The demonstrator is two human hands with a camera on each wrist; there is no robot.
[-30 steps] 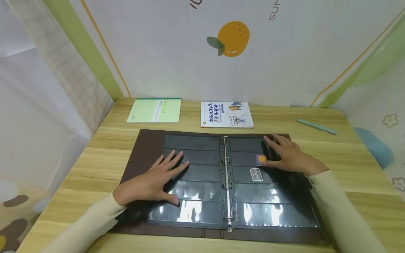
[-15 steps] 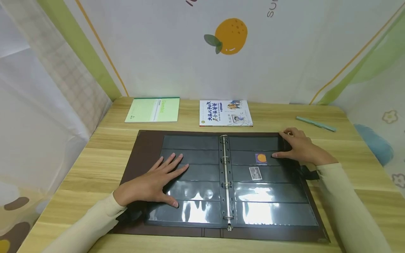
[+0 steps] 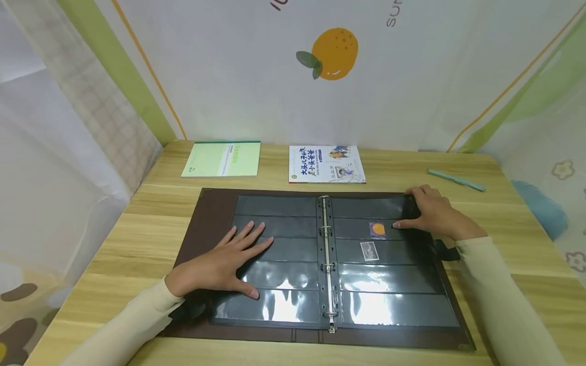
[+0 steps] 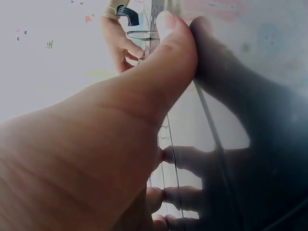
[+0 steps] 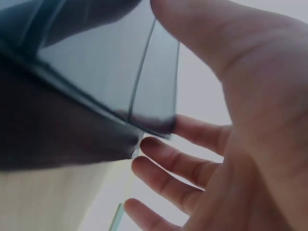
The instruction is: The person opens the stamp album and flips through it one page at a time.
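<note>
Head view: the open album [image 3: 215, 218] lies flat on the table [image 3: 503, 239]. The left hand [image 3: 215, 264] presses flat, fingers spread, on its left page [image 3: 279, 254]. The right hand [image 3: 432, 213] pinches the right page [image 3: 393, 284] at its top outer corner.

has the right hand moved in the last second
Yes. The right hand has slid right, away from the orange stamp it was beside, to the album page's top right corner.

Your right hand [image 5: 240, 120] fills the right side of the frame, thumb lying along the top of a dark plastic sleeve page [image 5: 120, 72], fingers [image 5: 178, 166] curling beneath its corner. Under the page sits the brown binder cover [image 5: 57, 130] (its corner just meets a fingertip), with pale wooden table [image 5: 43, 202] below.
</note>
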